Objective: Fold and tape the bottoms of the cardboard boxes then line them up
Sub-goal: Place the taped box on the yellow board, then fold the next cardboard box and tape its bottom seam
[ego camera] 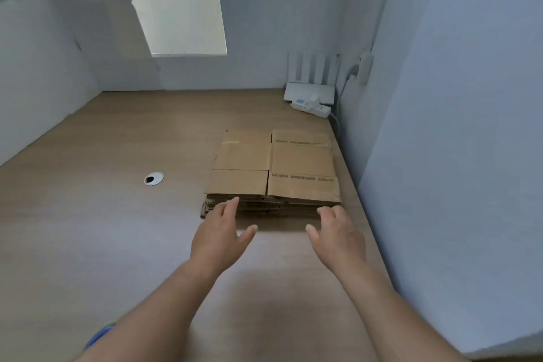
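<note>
A stack of flattened brown cardboard boxes lies on the wooden desk, close to its right edge. The top box shows its flaps and a line of dark print. My left hand reaches to the stack's near left corner with straight, spread fingers, the fingertips at the stack's near edge. At the near right corner my right hand hovers with relaxed fingers, also at the edge. Neither hand holds anything. No tape is in view.
A round cable hole with a white rim sits in the desk left of the stack. A white router and a white power strip stand in the far right corner. White partition walls enclose the desk on the left, back and right.
</note>
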The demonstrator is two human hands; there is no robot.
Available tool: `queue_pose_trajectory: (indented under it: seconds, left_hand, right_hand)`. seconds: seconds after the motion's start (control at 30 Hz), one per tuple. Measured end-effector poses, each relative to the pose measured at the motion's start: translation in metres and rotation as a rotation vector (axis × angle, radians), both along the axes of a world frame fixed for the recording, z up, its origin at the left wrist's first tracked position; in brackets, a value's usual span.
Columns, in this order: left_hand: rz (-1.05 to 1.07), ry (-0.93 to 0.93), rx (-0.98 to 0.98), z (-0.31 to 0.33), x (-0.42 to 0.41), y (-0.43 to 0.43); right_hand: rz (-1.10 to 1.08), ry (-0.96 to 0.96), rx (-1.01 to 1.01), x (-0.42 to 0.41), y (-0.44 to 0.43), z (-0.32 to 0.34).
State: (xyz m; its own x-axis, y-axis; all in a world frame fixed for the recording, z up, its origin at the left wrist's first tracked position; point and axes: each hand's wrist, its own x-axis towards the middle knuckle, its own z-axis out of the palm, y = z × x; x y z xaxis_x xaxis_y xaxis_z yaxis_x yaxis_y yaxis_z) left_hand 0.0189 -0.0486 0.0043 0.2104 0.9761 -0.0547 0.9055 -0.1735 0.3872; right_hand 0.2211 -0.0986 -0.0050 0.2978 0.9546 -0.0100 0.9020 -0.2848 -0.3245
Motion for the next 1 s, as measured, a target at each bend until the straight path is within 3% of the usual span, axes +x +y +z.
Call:
queue_pose_trajectory:
  seconds: [0.3,0.43,0.6,0.77,0.9,1.0]
  left_hand:
    - [0.1,0.219,-0.067,-0.04,0.006,0.101]
    - [0.152,0.193,-0.158,-0.05,0.007,0.117]
    - [0.211,0.165,-0.054,-0.047,0.001,0.114]
    - [0.282,-0.061,0.036,-0.019,-0.011,0.091]
    - [0.305,-0.134,0.244,0.015,-0.019,0.065]
    - [0.28,-0.299,0.351,0.048,-0.02,0.036]
  right_hand:
    - [-0.268,-0.007,-0.191,0.023,0.084,-0.032]
    - [-0.267,-0.041,-0.222,0.028,0.093,-0.041]
    - [-0.261,-0.051,-0.162,0.034,0.086,-0.038]
    - [-0.255,0.04,0.055,0.038,0.069,-0.019]
    - [-0.23,0.152,0.344,0.034,0.055,0.015]
    - [-0.23,0.352,0.586,0.024,0.046,0.048]
